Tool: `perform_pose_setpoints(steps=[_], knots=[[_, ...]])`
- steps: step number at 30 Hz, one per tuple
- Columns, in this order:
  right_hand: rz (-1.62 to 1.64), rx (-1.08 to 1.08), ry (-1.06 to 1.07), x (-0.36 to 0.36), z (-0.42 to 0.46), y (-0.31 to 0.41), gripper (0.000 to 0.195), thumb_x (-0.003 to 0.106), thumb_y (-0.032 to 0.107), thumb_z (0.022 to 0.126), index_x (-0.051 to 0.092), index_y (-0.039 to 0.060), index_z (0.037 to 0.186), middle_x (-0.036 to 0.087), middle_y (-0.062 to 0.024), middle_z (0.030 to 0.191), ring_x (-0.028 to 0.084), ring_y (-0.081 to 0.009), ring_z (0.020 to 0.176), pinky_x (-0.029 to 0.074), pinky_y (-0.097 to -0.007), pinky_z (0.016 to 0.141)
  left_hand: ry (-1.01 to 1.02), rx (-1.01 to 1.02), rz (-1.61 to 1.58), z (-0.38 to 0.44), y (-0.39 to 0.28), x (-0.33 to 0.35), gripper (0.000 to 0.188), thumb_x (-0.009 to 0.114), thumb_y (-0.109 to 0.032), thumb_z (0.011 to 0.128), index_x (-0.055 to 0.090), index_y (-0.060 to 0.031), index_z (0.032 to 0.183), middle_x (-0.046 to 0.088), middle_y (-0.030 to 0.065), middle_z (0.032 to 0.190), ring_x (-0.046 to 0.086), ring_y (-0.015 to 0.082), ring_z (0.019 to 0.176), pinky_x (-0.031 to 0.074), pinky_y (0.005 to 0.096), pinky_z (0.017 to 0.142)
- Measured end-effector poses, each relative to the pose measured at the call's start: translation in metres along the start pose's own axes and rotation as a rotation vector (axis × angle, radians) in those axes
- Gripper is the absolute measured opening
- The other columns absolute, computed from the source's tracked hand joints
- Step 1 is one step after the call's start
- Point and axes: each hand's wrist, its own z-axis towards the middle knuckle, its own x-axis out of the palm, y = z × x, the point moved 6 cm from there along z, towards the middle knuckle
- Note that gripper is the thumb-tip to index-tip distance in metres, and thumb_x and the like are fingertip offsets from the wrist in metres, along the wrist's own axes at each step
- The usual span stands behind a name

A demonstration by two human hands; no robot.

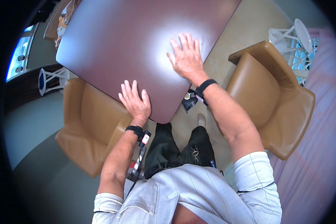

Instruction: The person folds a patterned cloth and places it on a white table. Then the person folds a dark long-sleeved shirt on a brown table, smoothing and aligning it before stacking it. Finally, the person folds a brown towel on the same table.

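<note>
Before me spreads a dark reddish-brown tabletop (109,42) with rounded corners and a glossy surface that reflects bright light. Palm down near its left front edge, my left hand (135,99) rests with fingers spread, holding nothing. My right hand (187,57) lies farther up the table by the right edge, also flat with the fingers apart. It covers part of a bright reflection, and faint marks show on the surface just right of its fingers. A black band with a small device circles each wrist.
Tan leather chairs stand at the left (92,123) and right (268,98) of the table corner. White stools (302,35) are at the far right and left. Plush toys (62,26) sit on a seat at upper left. Pinkish cloth (310,140) hangs at right. A black object (189,102) is below the table edge.
</note>
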Motion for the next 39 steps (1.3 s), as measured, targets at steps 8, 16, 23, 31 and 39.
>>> perform_pose_setpoints(steps=[8,16,23,31,39], knots=[[-0.013,0.153,-0.032,0.016,-0.026,0.058,0.065,0.078,0.037,0.1,0.06,0.0094,0.156,0.047,-0.0254,0.167,0.037,-0.0461,0.161,0.027,-0.0654,0.131,0.076,0.214,-0.091,-0.002,-0.027,0.013,0.059,0.068,-0.026,0.104,0.058,-0.0126,0.16,0.041,0.0192,0.177,0.027,0.0458,0.167,0.014,0.0743,0.132],[0.064,0.248,-0.029,0.016,-0.068,0.091,0.067,0.078,0.035,0.099,0.059,0.0082,0.157,0.045,-0.024,0.169,0.035,-0.0452,0.162,0.026,-0.0653,0.132,0.097,0.401,-0.039,0.054,0.01,0.024,0.059,0.065,-0.03,0.107,0.055,-0.0079,0.161,0.041,0.0206,0.177,0.03,0.0417,0.167,0.018,0.0677,0.135],[0.141,0.279,-0.019,0.012,-0.068,0.096,0.065,0.078,0.033,0.099,0.06,0.0065,0.156,0.043,-0.0234,0.169,0.031,-0.0443,0.163,0.022,-0.0638,0.134,0.123,0.356,0.06,0.141,0.052,0.029,0.06,0.057,-0.03,0.113,0.047,-0.0101,0.168,0.035,0.018,0.181,0.025,0.0394,0.17,0.016,0.0654,0.135],[0.209,0.285,-0.01,0.011,-0.065,0.092,0.063,0.076,0.033,0.101,0.06,0.0053,0.156,0.041,-0.0246,0.17,0.029,-0.0453,0.164,0.022,-0.0643,0.133,0.142,0.371,0.08,0.145,0.053,0.03,0.061,0.057,-0.03,0.112,0.046,-0.0098,0.169,0.034,0.0193,0.181,0.024,0.0411,0.17,0.016,0.0663,0.135],[0.211,0.286,-0.018,0.01,-0.065,0.09,0.063,0.079,0.032,0.099,0.061,0.0066,0.155,0.041,-0.0238,0.17,0.03,-0.0448,0.164,0.023,-0.0638,0.133,0.14,0.372,0.068,0.146,0.049,0.029,0.062,0.058,-0.03,0.111,0.047,-0.0096,0.168,0.035,0.0194,0.18,0.025,0.0413,0.169,0.016,0.0668,0.135]])
